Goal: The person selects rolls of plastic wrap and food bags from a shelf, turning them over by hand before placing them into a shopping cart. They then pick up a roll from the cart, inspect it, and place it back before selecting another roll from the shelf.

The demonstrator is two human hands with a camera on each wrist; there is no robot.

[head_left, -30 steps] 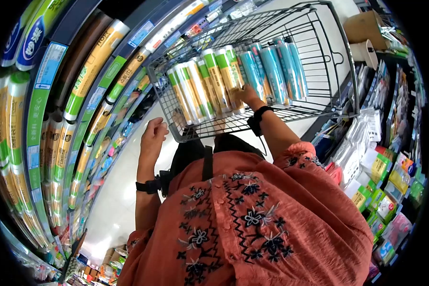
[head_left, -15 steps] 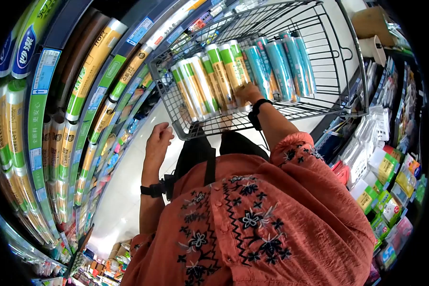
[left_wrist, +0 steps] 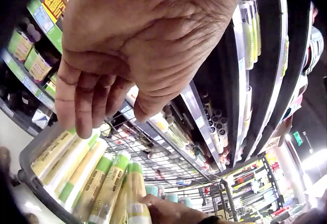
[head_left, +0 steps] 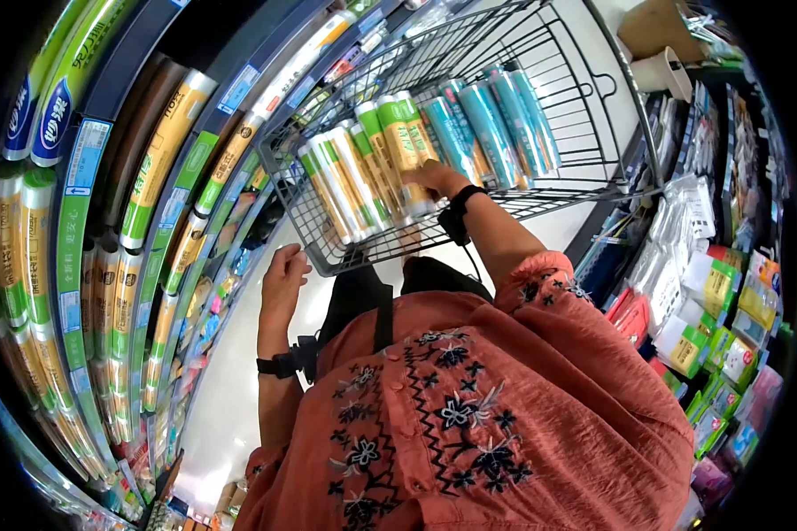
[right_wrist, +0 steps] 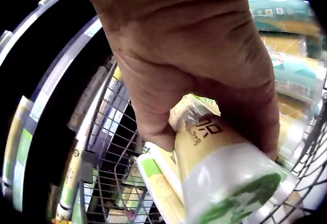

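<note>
My right hand (head_left: 438, 180) reaches into a wire shopping cart (head_left: 613, 108). Thumb and fingers grip a plastic-wrapped roll (right_wrist: 214, 144) with a yellow label and green ends, near its lower end. Similar yellow-and-green rolls (head_left: 338, 181) lean side by side to its left, and teal rolls (head_left: 496, 133) lean to its right. In the right wrist view, the held roll's green-marked end points toward the camera. My left hand (head_left: 283, 279) hangs beside the cart's near left corner, fingers loosely bent, holding nothing. The left wrist view shows that hand (left_wrist: 138, 45) above the rolls.
Shelves on the left hold more yellow-and-green rolls (head_left: 164, 159), with blue price tags (head_left: 87, 159) along their edges. Packaged goods (head_left: 695, 274) hang and lie on the right-hand shelves. Pale floor (head_left: 226, 380) shows between the left shelf and my body.
The right hand and its roll have moved left in the head view, nearer the other yellow-and-green rolls. The cart has also shifted slightly in view. The left hand still hangs loose.
</note>
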